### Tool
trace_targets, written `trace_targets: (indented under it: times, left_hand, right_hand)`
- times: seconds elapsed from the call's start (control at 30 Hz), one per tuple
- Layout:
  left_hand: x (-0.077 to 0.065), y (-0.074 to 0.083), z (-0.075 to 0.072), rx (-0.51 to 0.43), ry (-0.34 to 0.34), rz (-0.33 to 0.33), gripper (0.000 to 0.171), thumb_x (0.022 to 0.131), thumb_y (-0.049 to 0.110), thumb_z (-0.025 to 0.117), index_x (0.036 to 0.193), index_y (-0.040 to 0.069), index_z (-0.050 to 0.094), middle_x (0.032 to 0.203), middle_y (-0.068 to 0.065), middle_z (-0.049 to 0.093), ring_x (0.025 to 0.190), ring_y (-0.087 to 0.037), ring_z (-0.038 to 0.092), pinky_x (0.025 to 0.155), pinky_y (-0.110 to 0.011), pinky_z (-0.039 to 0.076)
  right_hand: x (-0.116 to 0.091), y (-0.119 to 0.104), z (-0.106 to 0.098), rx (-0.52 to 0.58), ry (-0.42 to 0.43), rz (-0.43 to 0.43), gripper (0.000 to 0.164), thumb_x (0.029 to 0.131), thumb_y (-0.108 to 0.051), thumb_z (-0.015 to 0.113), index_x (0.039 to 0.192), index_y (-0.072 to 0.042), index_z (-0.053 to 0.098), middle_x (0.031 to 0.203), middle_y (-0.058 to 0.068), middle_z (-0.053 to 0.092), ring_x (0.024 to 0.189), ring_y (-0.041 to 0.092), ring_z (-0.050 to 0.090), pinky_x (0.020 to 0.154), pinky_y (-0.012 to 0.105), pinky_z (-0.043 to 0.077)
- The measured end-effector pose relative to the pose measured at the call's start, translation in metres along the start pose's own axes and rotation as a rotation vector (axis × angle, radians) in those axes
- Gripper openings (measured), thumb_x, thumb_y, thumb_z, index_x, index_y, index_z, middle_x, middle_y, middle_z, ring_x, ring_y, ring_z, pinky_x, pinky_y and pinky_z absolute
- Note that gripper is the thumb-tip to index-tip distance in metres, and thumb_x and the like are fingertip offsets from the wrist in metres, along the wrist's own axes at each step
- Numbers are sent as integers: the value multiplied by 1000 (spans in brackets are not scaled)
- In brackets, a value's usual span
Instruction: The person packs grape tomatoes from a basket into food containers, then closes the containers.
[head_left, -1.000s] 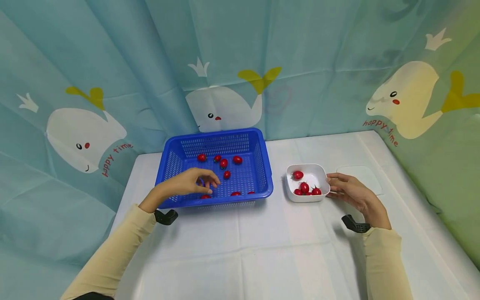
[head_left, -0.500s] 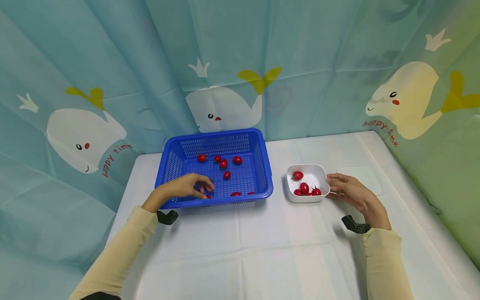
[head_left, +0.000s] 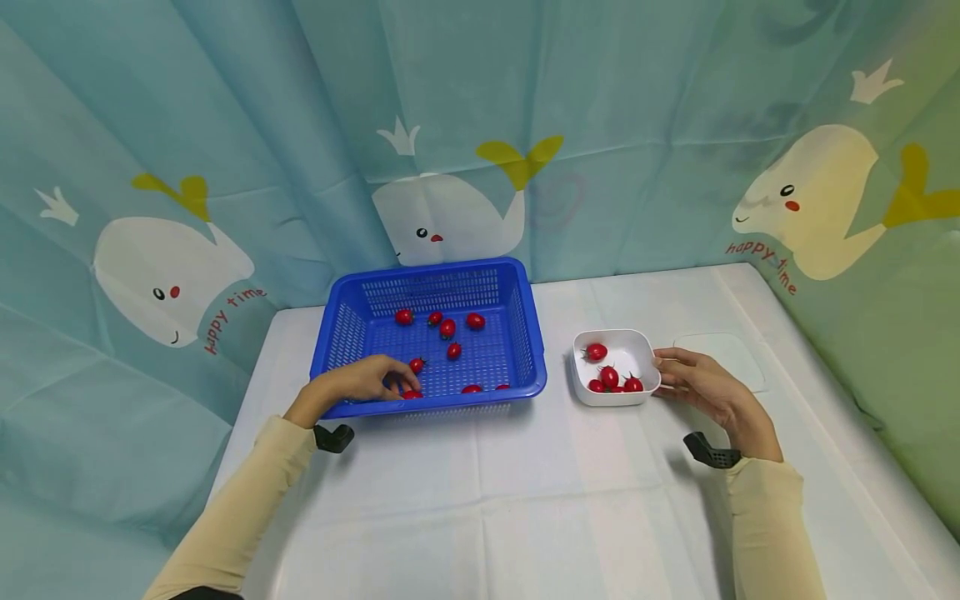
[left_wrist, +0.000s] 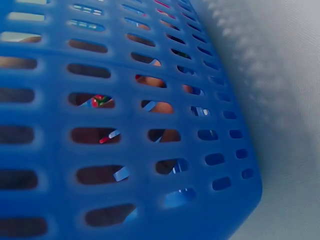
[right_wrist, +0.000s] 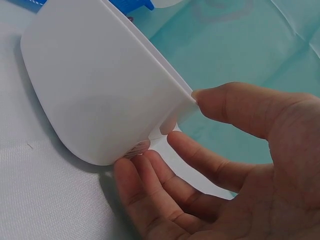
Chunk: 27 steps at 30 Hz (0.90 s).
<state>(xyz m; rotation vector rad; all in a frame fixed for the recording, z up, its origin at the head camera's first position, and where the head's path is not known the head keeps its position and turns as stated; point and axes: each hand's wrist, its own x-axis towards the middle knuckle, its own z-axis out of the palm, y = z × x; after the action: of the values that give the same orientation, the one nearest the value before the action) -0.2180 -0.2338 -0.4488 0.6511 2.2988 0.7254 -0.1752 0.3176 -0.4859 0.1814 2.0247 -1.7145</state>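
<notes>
In the head view my left hand (head_left: 378, 379) reaches into the front left of the blue plastic basket (head_left: 531, 333), its thumb and fingertips pinching a red cherry tomato (head_left: 412, 395). Another cherry tomato (head_left: 417, 365) lies just beyond those fingers. Through the slots of the basket wall (left_wrist: 55, 150), the left wrist view shows only bits of finger and red. My right hand (head_left: 697, 379) rests its fingertips against the right side of a small white box (head_left: 611, 398). Up close, the thumb (right_wrist: 220, 102) touches the rim and the other fingers touch the lower wall. Several cherry tomatoes (head_left: 609, 377) lie inside this box.
More cherry tomatoes (head_left: 447, 328) are scattered over the basket floor. A pale flat lid (head_left: 723, 354) lies behind my right hand on the white-covered table (head_left: 525, 492). A teal curtain (head_left: 615, 167) with whale prints hangs close behind the table.
My left hand has lowered and drawn slightly left inside the basket, closing its fingertips on the front-left tomato. A tomato hidden behind it now shows. The right hand and white box stay put.
</notes>
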Motion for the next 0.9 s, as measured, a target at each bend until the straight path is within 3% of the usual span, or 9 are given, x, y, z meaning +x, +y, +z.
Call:
trace_targets:
  times: [0.43,0.7,0.9]
  left_hand:
    - [-2,-1,0,20,22,16,24,95,1,69,117,5,74,104,-7,72,87,-15,62,80,-27,54]
    - [-9,0,-4,-24,152,8,25,97,9,72,121,2,71,115,-14,74,100,-23,72,95,-43,60]
    - [-13,11,-3,18,239,3,26,99,16,71,123,5,70,113,-10,75,104,-24,70,95,-45,59]
  right_hand:
    - [-1,0,-1,15,-7,1,67,108,-30,59,156,7,29,111,-11,63,100,4,65,90,22,59]
    - [-2,-2,0,14,-2,-3,67,108,-29,58,155,8,29,110,-9,63,100,5,65,89,21,59]
    - [-2,-2,1,16,-5,-9,66,108,-27,58,155,9,29,111,-9,63,99,5,65,89,22,59]
